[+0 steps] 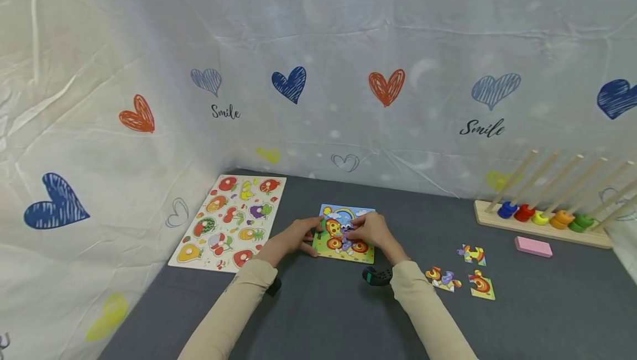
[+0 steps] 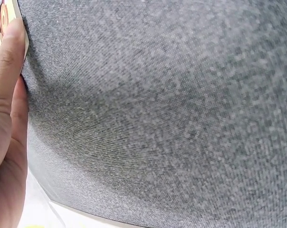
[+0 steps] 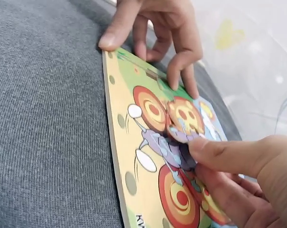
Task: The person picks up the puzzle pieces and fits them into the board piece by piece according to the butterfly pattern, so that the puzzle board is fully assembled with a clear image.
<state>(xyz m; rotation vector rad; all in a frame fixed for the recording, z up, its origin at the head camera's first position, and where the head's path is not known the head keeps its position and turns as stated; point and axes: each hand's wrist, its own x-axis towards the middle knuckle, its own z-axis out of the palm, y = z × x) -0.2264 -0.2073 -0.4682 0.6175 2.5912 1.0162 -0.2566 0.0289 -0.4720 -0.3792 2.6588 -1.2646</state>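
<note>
- The puzzle board (image 1: 368, 255) lies flat in the middle of the grey desk (image 1: 318, 316). It shows a purple cartoon figure, orange-and-red wheels and a rainbow.
- The left hand (image 1: 297, 234) is at the board's left side, fingers spread and loosely bent. Its thumb presses the near left corner, and its fingertips touch the board farther along the same edge.
- The right hand (image 1: 374, 230) is over the middle of the board, pinching a puzzle piece (image 3: 181, 137) with purple on it between thumb and fingers. The fingers partly hide it, so I cannot tell whether it sits flush.
- Three loose pieces lie right of the board, near one another but apart: a rainbow piece (image 1: 473, 255) farthest back, a purple-and-orange piece (image 1: 443, 279) closest to the right sleeve (image 1: 425, 304), and a yellow-green piece (image 1: 481, 287) with part of a wheel.
- A pink block (image 1: 533, 246) lies beyond those pieces, to the right.
- Behind it stands a wooden rack (image 1: 479, 210) with slanting pegs. Blue (image 1: 507, 209), red (image 1: 525, 213), yellow (image 1: 540, 217), orange (image 1: 561, 219) and green (image 1: 581, 223) rings sit low on it.
- Left of the puzzle board, and apart from it, lies a larger white fruit board (image 1: 280, 180) covered with fruit pictures.
- A black device (image 1: 377, 277) shows beside the right wrist.
- A pale sheet (image 1: 338, 50) with hearts and the word "Smile" hangs behind the desk.
</note>
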